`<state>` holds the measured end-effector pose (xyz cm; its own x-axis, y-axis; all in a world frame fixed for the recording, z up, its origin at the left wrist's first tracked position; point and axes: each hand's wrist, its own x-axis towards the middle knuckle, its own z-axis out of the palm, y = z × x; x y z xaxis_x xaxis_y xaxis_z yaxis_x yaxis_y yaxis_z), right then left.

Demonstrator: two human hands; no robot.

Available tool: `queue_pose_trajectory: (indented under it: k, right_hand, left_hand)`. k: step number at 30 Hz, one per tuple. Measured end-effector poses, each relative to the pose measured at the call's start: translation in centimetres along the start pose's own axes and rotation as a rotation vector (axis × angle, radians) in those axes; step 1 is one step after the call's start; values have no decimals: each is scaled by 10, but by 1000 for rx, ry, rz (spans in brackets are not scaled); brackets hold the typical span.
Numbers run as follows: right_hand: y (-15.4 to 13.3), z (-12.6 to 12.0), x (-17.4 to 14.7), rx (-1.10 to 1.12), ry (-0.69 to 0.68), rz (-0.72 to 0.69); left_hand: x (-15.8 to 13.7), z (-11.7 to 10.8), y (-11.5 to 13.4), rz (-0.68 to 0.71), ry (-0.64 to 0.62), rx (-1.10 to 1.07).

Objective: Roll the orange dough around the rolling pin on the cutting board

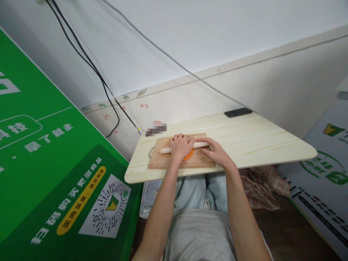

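Note:
A light wooden rolling pin (pixel 200 145) lies across a wooden cutting board (pixel 163 163). Beneath it shows part of a flat orange piece of dough (pixel 188 155), the rest covered by the pin and my fingers. My left hand (pixel 181 146) is laid over the pin left of its middle, with its fingers bent over the far side. At the pin's right end, my right hand (pixel 216 152) holds it between thumb and fingers.
The board rests on a pale wood-grain table (pixel 261 137) against the wall. A black phone (pixel 238 112) lies at its back right, and a blurred dark object (pixel 156 129) at the back left. A green printed panel (pixel 67 152) stands close on the left. Black cables (pixel 102 78) hang along the wall.

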<state>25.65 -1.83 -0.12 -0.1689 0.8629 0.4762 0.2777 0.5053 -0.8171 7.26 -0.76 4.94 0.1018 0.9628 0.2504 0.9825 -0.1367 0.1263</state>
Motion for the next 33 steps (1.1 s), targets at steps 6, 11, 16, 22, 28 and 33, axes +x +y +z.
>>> queue_pose_trajectory:
  k: [6,11,16,22,28,33]
  right_hand:
    - [-2,0,0,4,-14,-16]
    - [-4,1,-1,-14,-30,-27]
    - [-6,-1,-1,-8,-72,-13]
    - [-8,-1,-3,25,-94,4]
    - [-8,-3,-3,49,-99,20]
    - [-13,-4,-4,68,-127,23]
  left_hand:
    - [-23,4,1,22,74,-6]
    - [-41,3,4,18,93,-19]
    - [-46,3,4,33,123,-30]
    - [-54,3,3,45,129,-38]
    - [-62,3,3,45,124,-58]
    - [-67,4,4,61,139,-74]
